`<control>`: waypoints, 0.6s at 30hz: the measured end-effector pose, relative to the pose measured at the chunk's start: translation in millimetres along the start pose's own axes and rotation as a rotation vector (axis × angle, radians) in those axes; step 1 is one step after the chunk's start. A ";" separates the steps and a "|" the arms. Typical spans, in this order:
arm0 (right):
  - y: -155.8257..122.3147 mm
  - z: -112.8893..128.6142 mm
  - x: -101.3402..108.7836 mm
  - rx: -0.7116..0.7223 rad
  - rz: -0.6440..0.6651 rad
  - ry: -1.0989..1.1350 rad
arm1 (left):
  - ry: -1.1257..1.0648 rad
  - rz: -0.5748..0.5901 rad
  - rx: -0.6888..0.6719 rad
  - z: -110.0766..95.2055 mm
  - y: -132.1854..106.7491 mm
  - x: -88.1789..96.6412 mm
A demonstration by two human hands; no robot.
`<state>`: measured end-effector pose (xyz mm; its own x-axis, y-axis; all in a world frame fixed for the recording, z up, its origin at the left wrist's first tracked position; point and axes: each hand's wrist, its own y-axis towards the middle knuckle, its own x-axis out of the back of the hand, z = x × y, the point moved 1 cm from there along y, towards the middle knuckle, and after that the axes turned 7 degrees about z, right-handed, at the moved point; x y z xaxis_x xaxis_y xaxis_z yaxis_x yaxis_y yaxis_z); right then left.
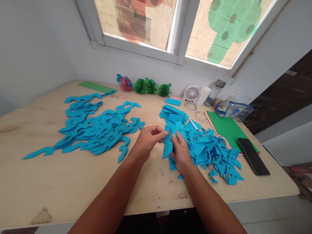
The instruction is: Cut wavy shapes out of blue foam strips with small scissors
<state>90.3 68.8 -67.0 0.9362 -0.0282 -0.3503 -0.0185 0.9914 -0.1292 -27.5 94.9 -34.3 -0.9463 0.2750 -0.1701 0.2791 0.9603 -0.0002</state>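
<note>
While pinching a curved blue paper cutout [167,148] above the table [31,169], both hands closed on it, the left hand [148,141] bent around its upper edge and the right hand [181,152] gripping just below. Cutout held near the middle of the table, right over the near edge of a heap of blue paper scraps [209,159], with the right hand almost touching that heap. Just behind the hands, a stack of blue paper rectangles [173,113], and a white marker [192,123] lying at its side among the scraps. Further left, well apart from the hands, a long pile of wavy blue paper strips [97,133]. Along the back, below the window [138,22], green paper decorations [151,87], a pink and blue paper decoration [125,83], a small white fan [192,93], rolls of tape [190,105] and a glass bottle [214,92]. On the right side, a green sheet [229,130], a black phone [253,156] beside it, and a clear zip pouch [232,110] behind.
</note>
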 end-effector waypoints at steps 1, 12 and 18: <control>-0.1 0.5 -0.2 0.004 0.007 0.006 | 0.001 -0.001 0.000 0.1 0.1 0.1; 0.4 -0.4 0.7 -0.009 -0.028 -0.002 | 0.046 -0.010 -0.028 -1.3 -0.6 1.0; 0.7 -0.2 0.8 -0.022 -0.025 -0.023 | 0.040 -0.004 -0.027 -2.1 -0.4 0.6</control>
<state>90.9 69.4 -67.6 0.9444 -0.0496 -0.3249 -0.0027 0.9873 -0.1585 -28.5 94.8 -32.3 -0.9534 0.2722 -0.1301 0.2711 0.9622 0.0263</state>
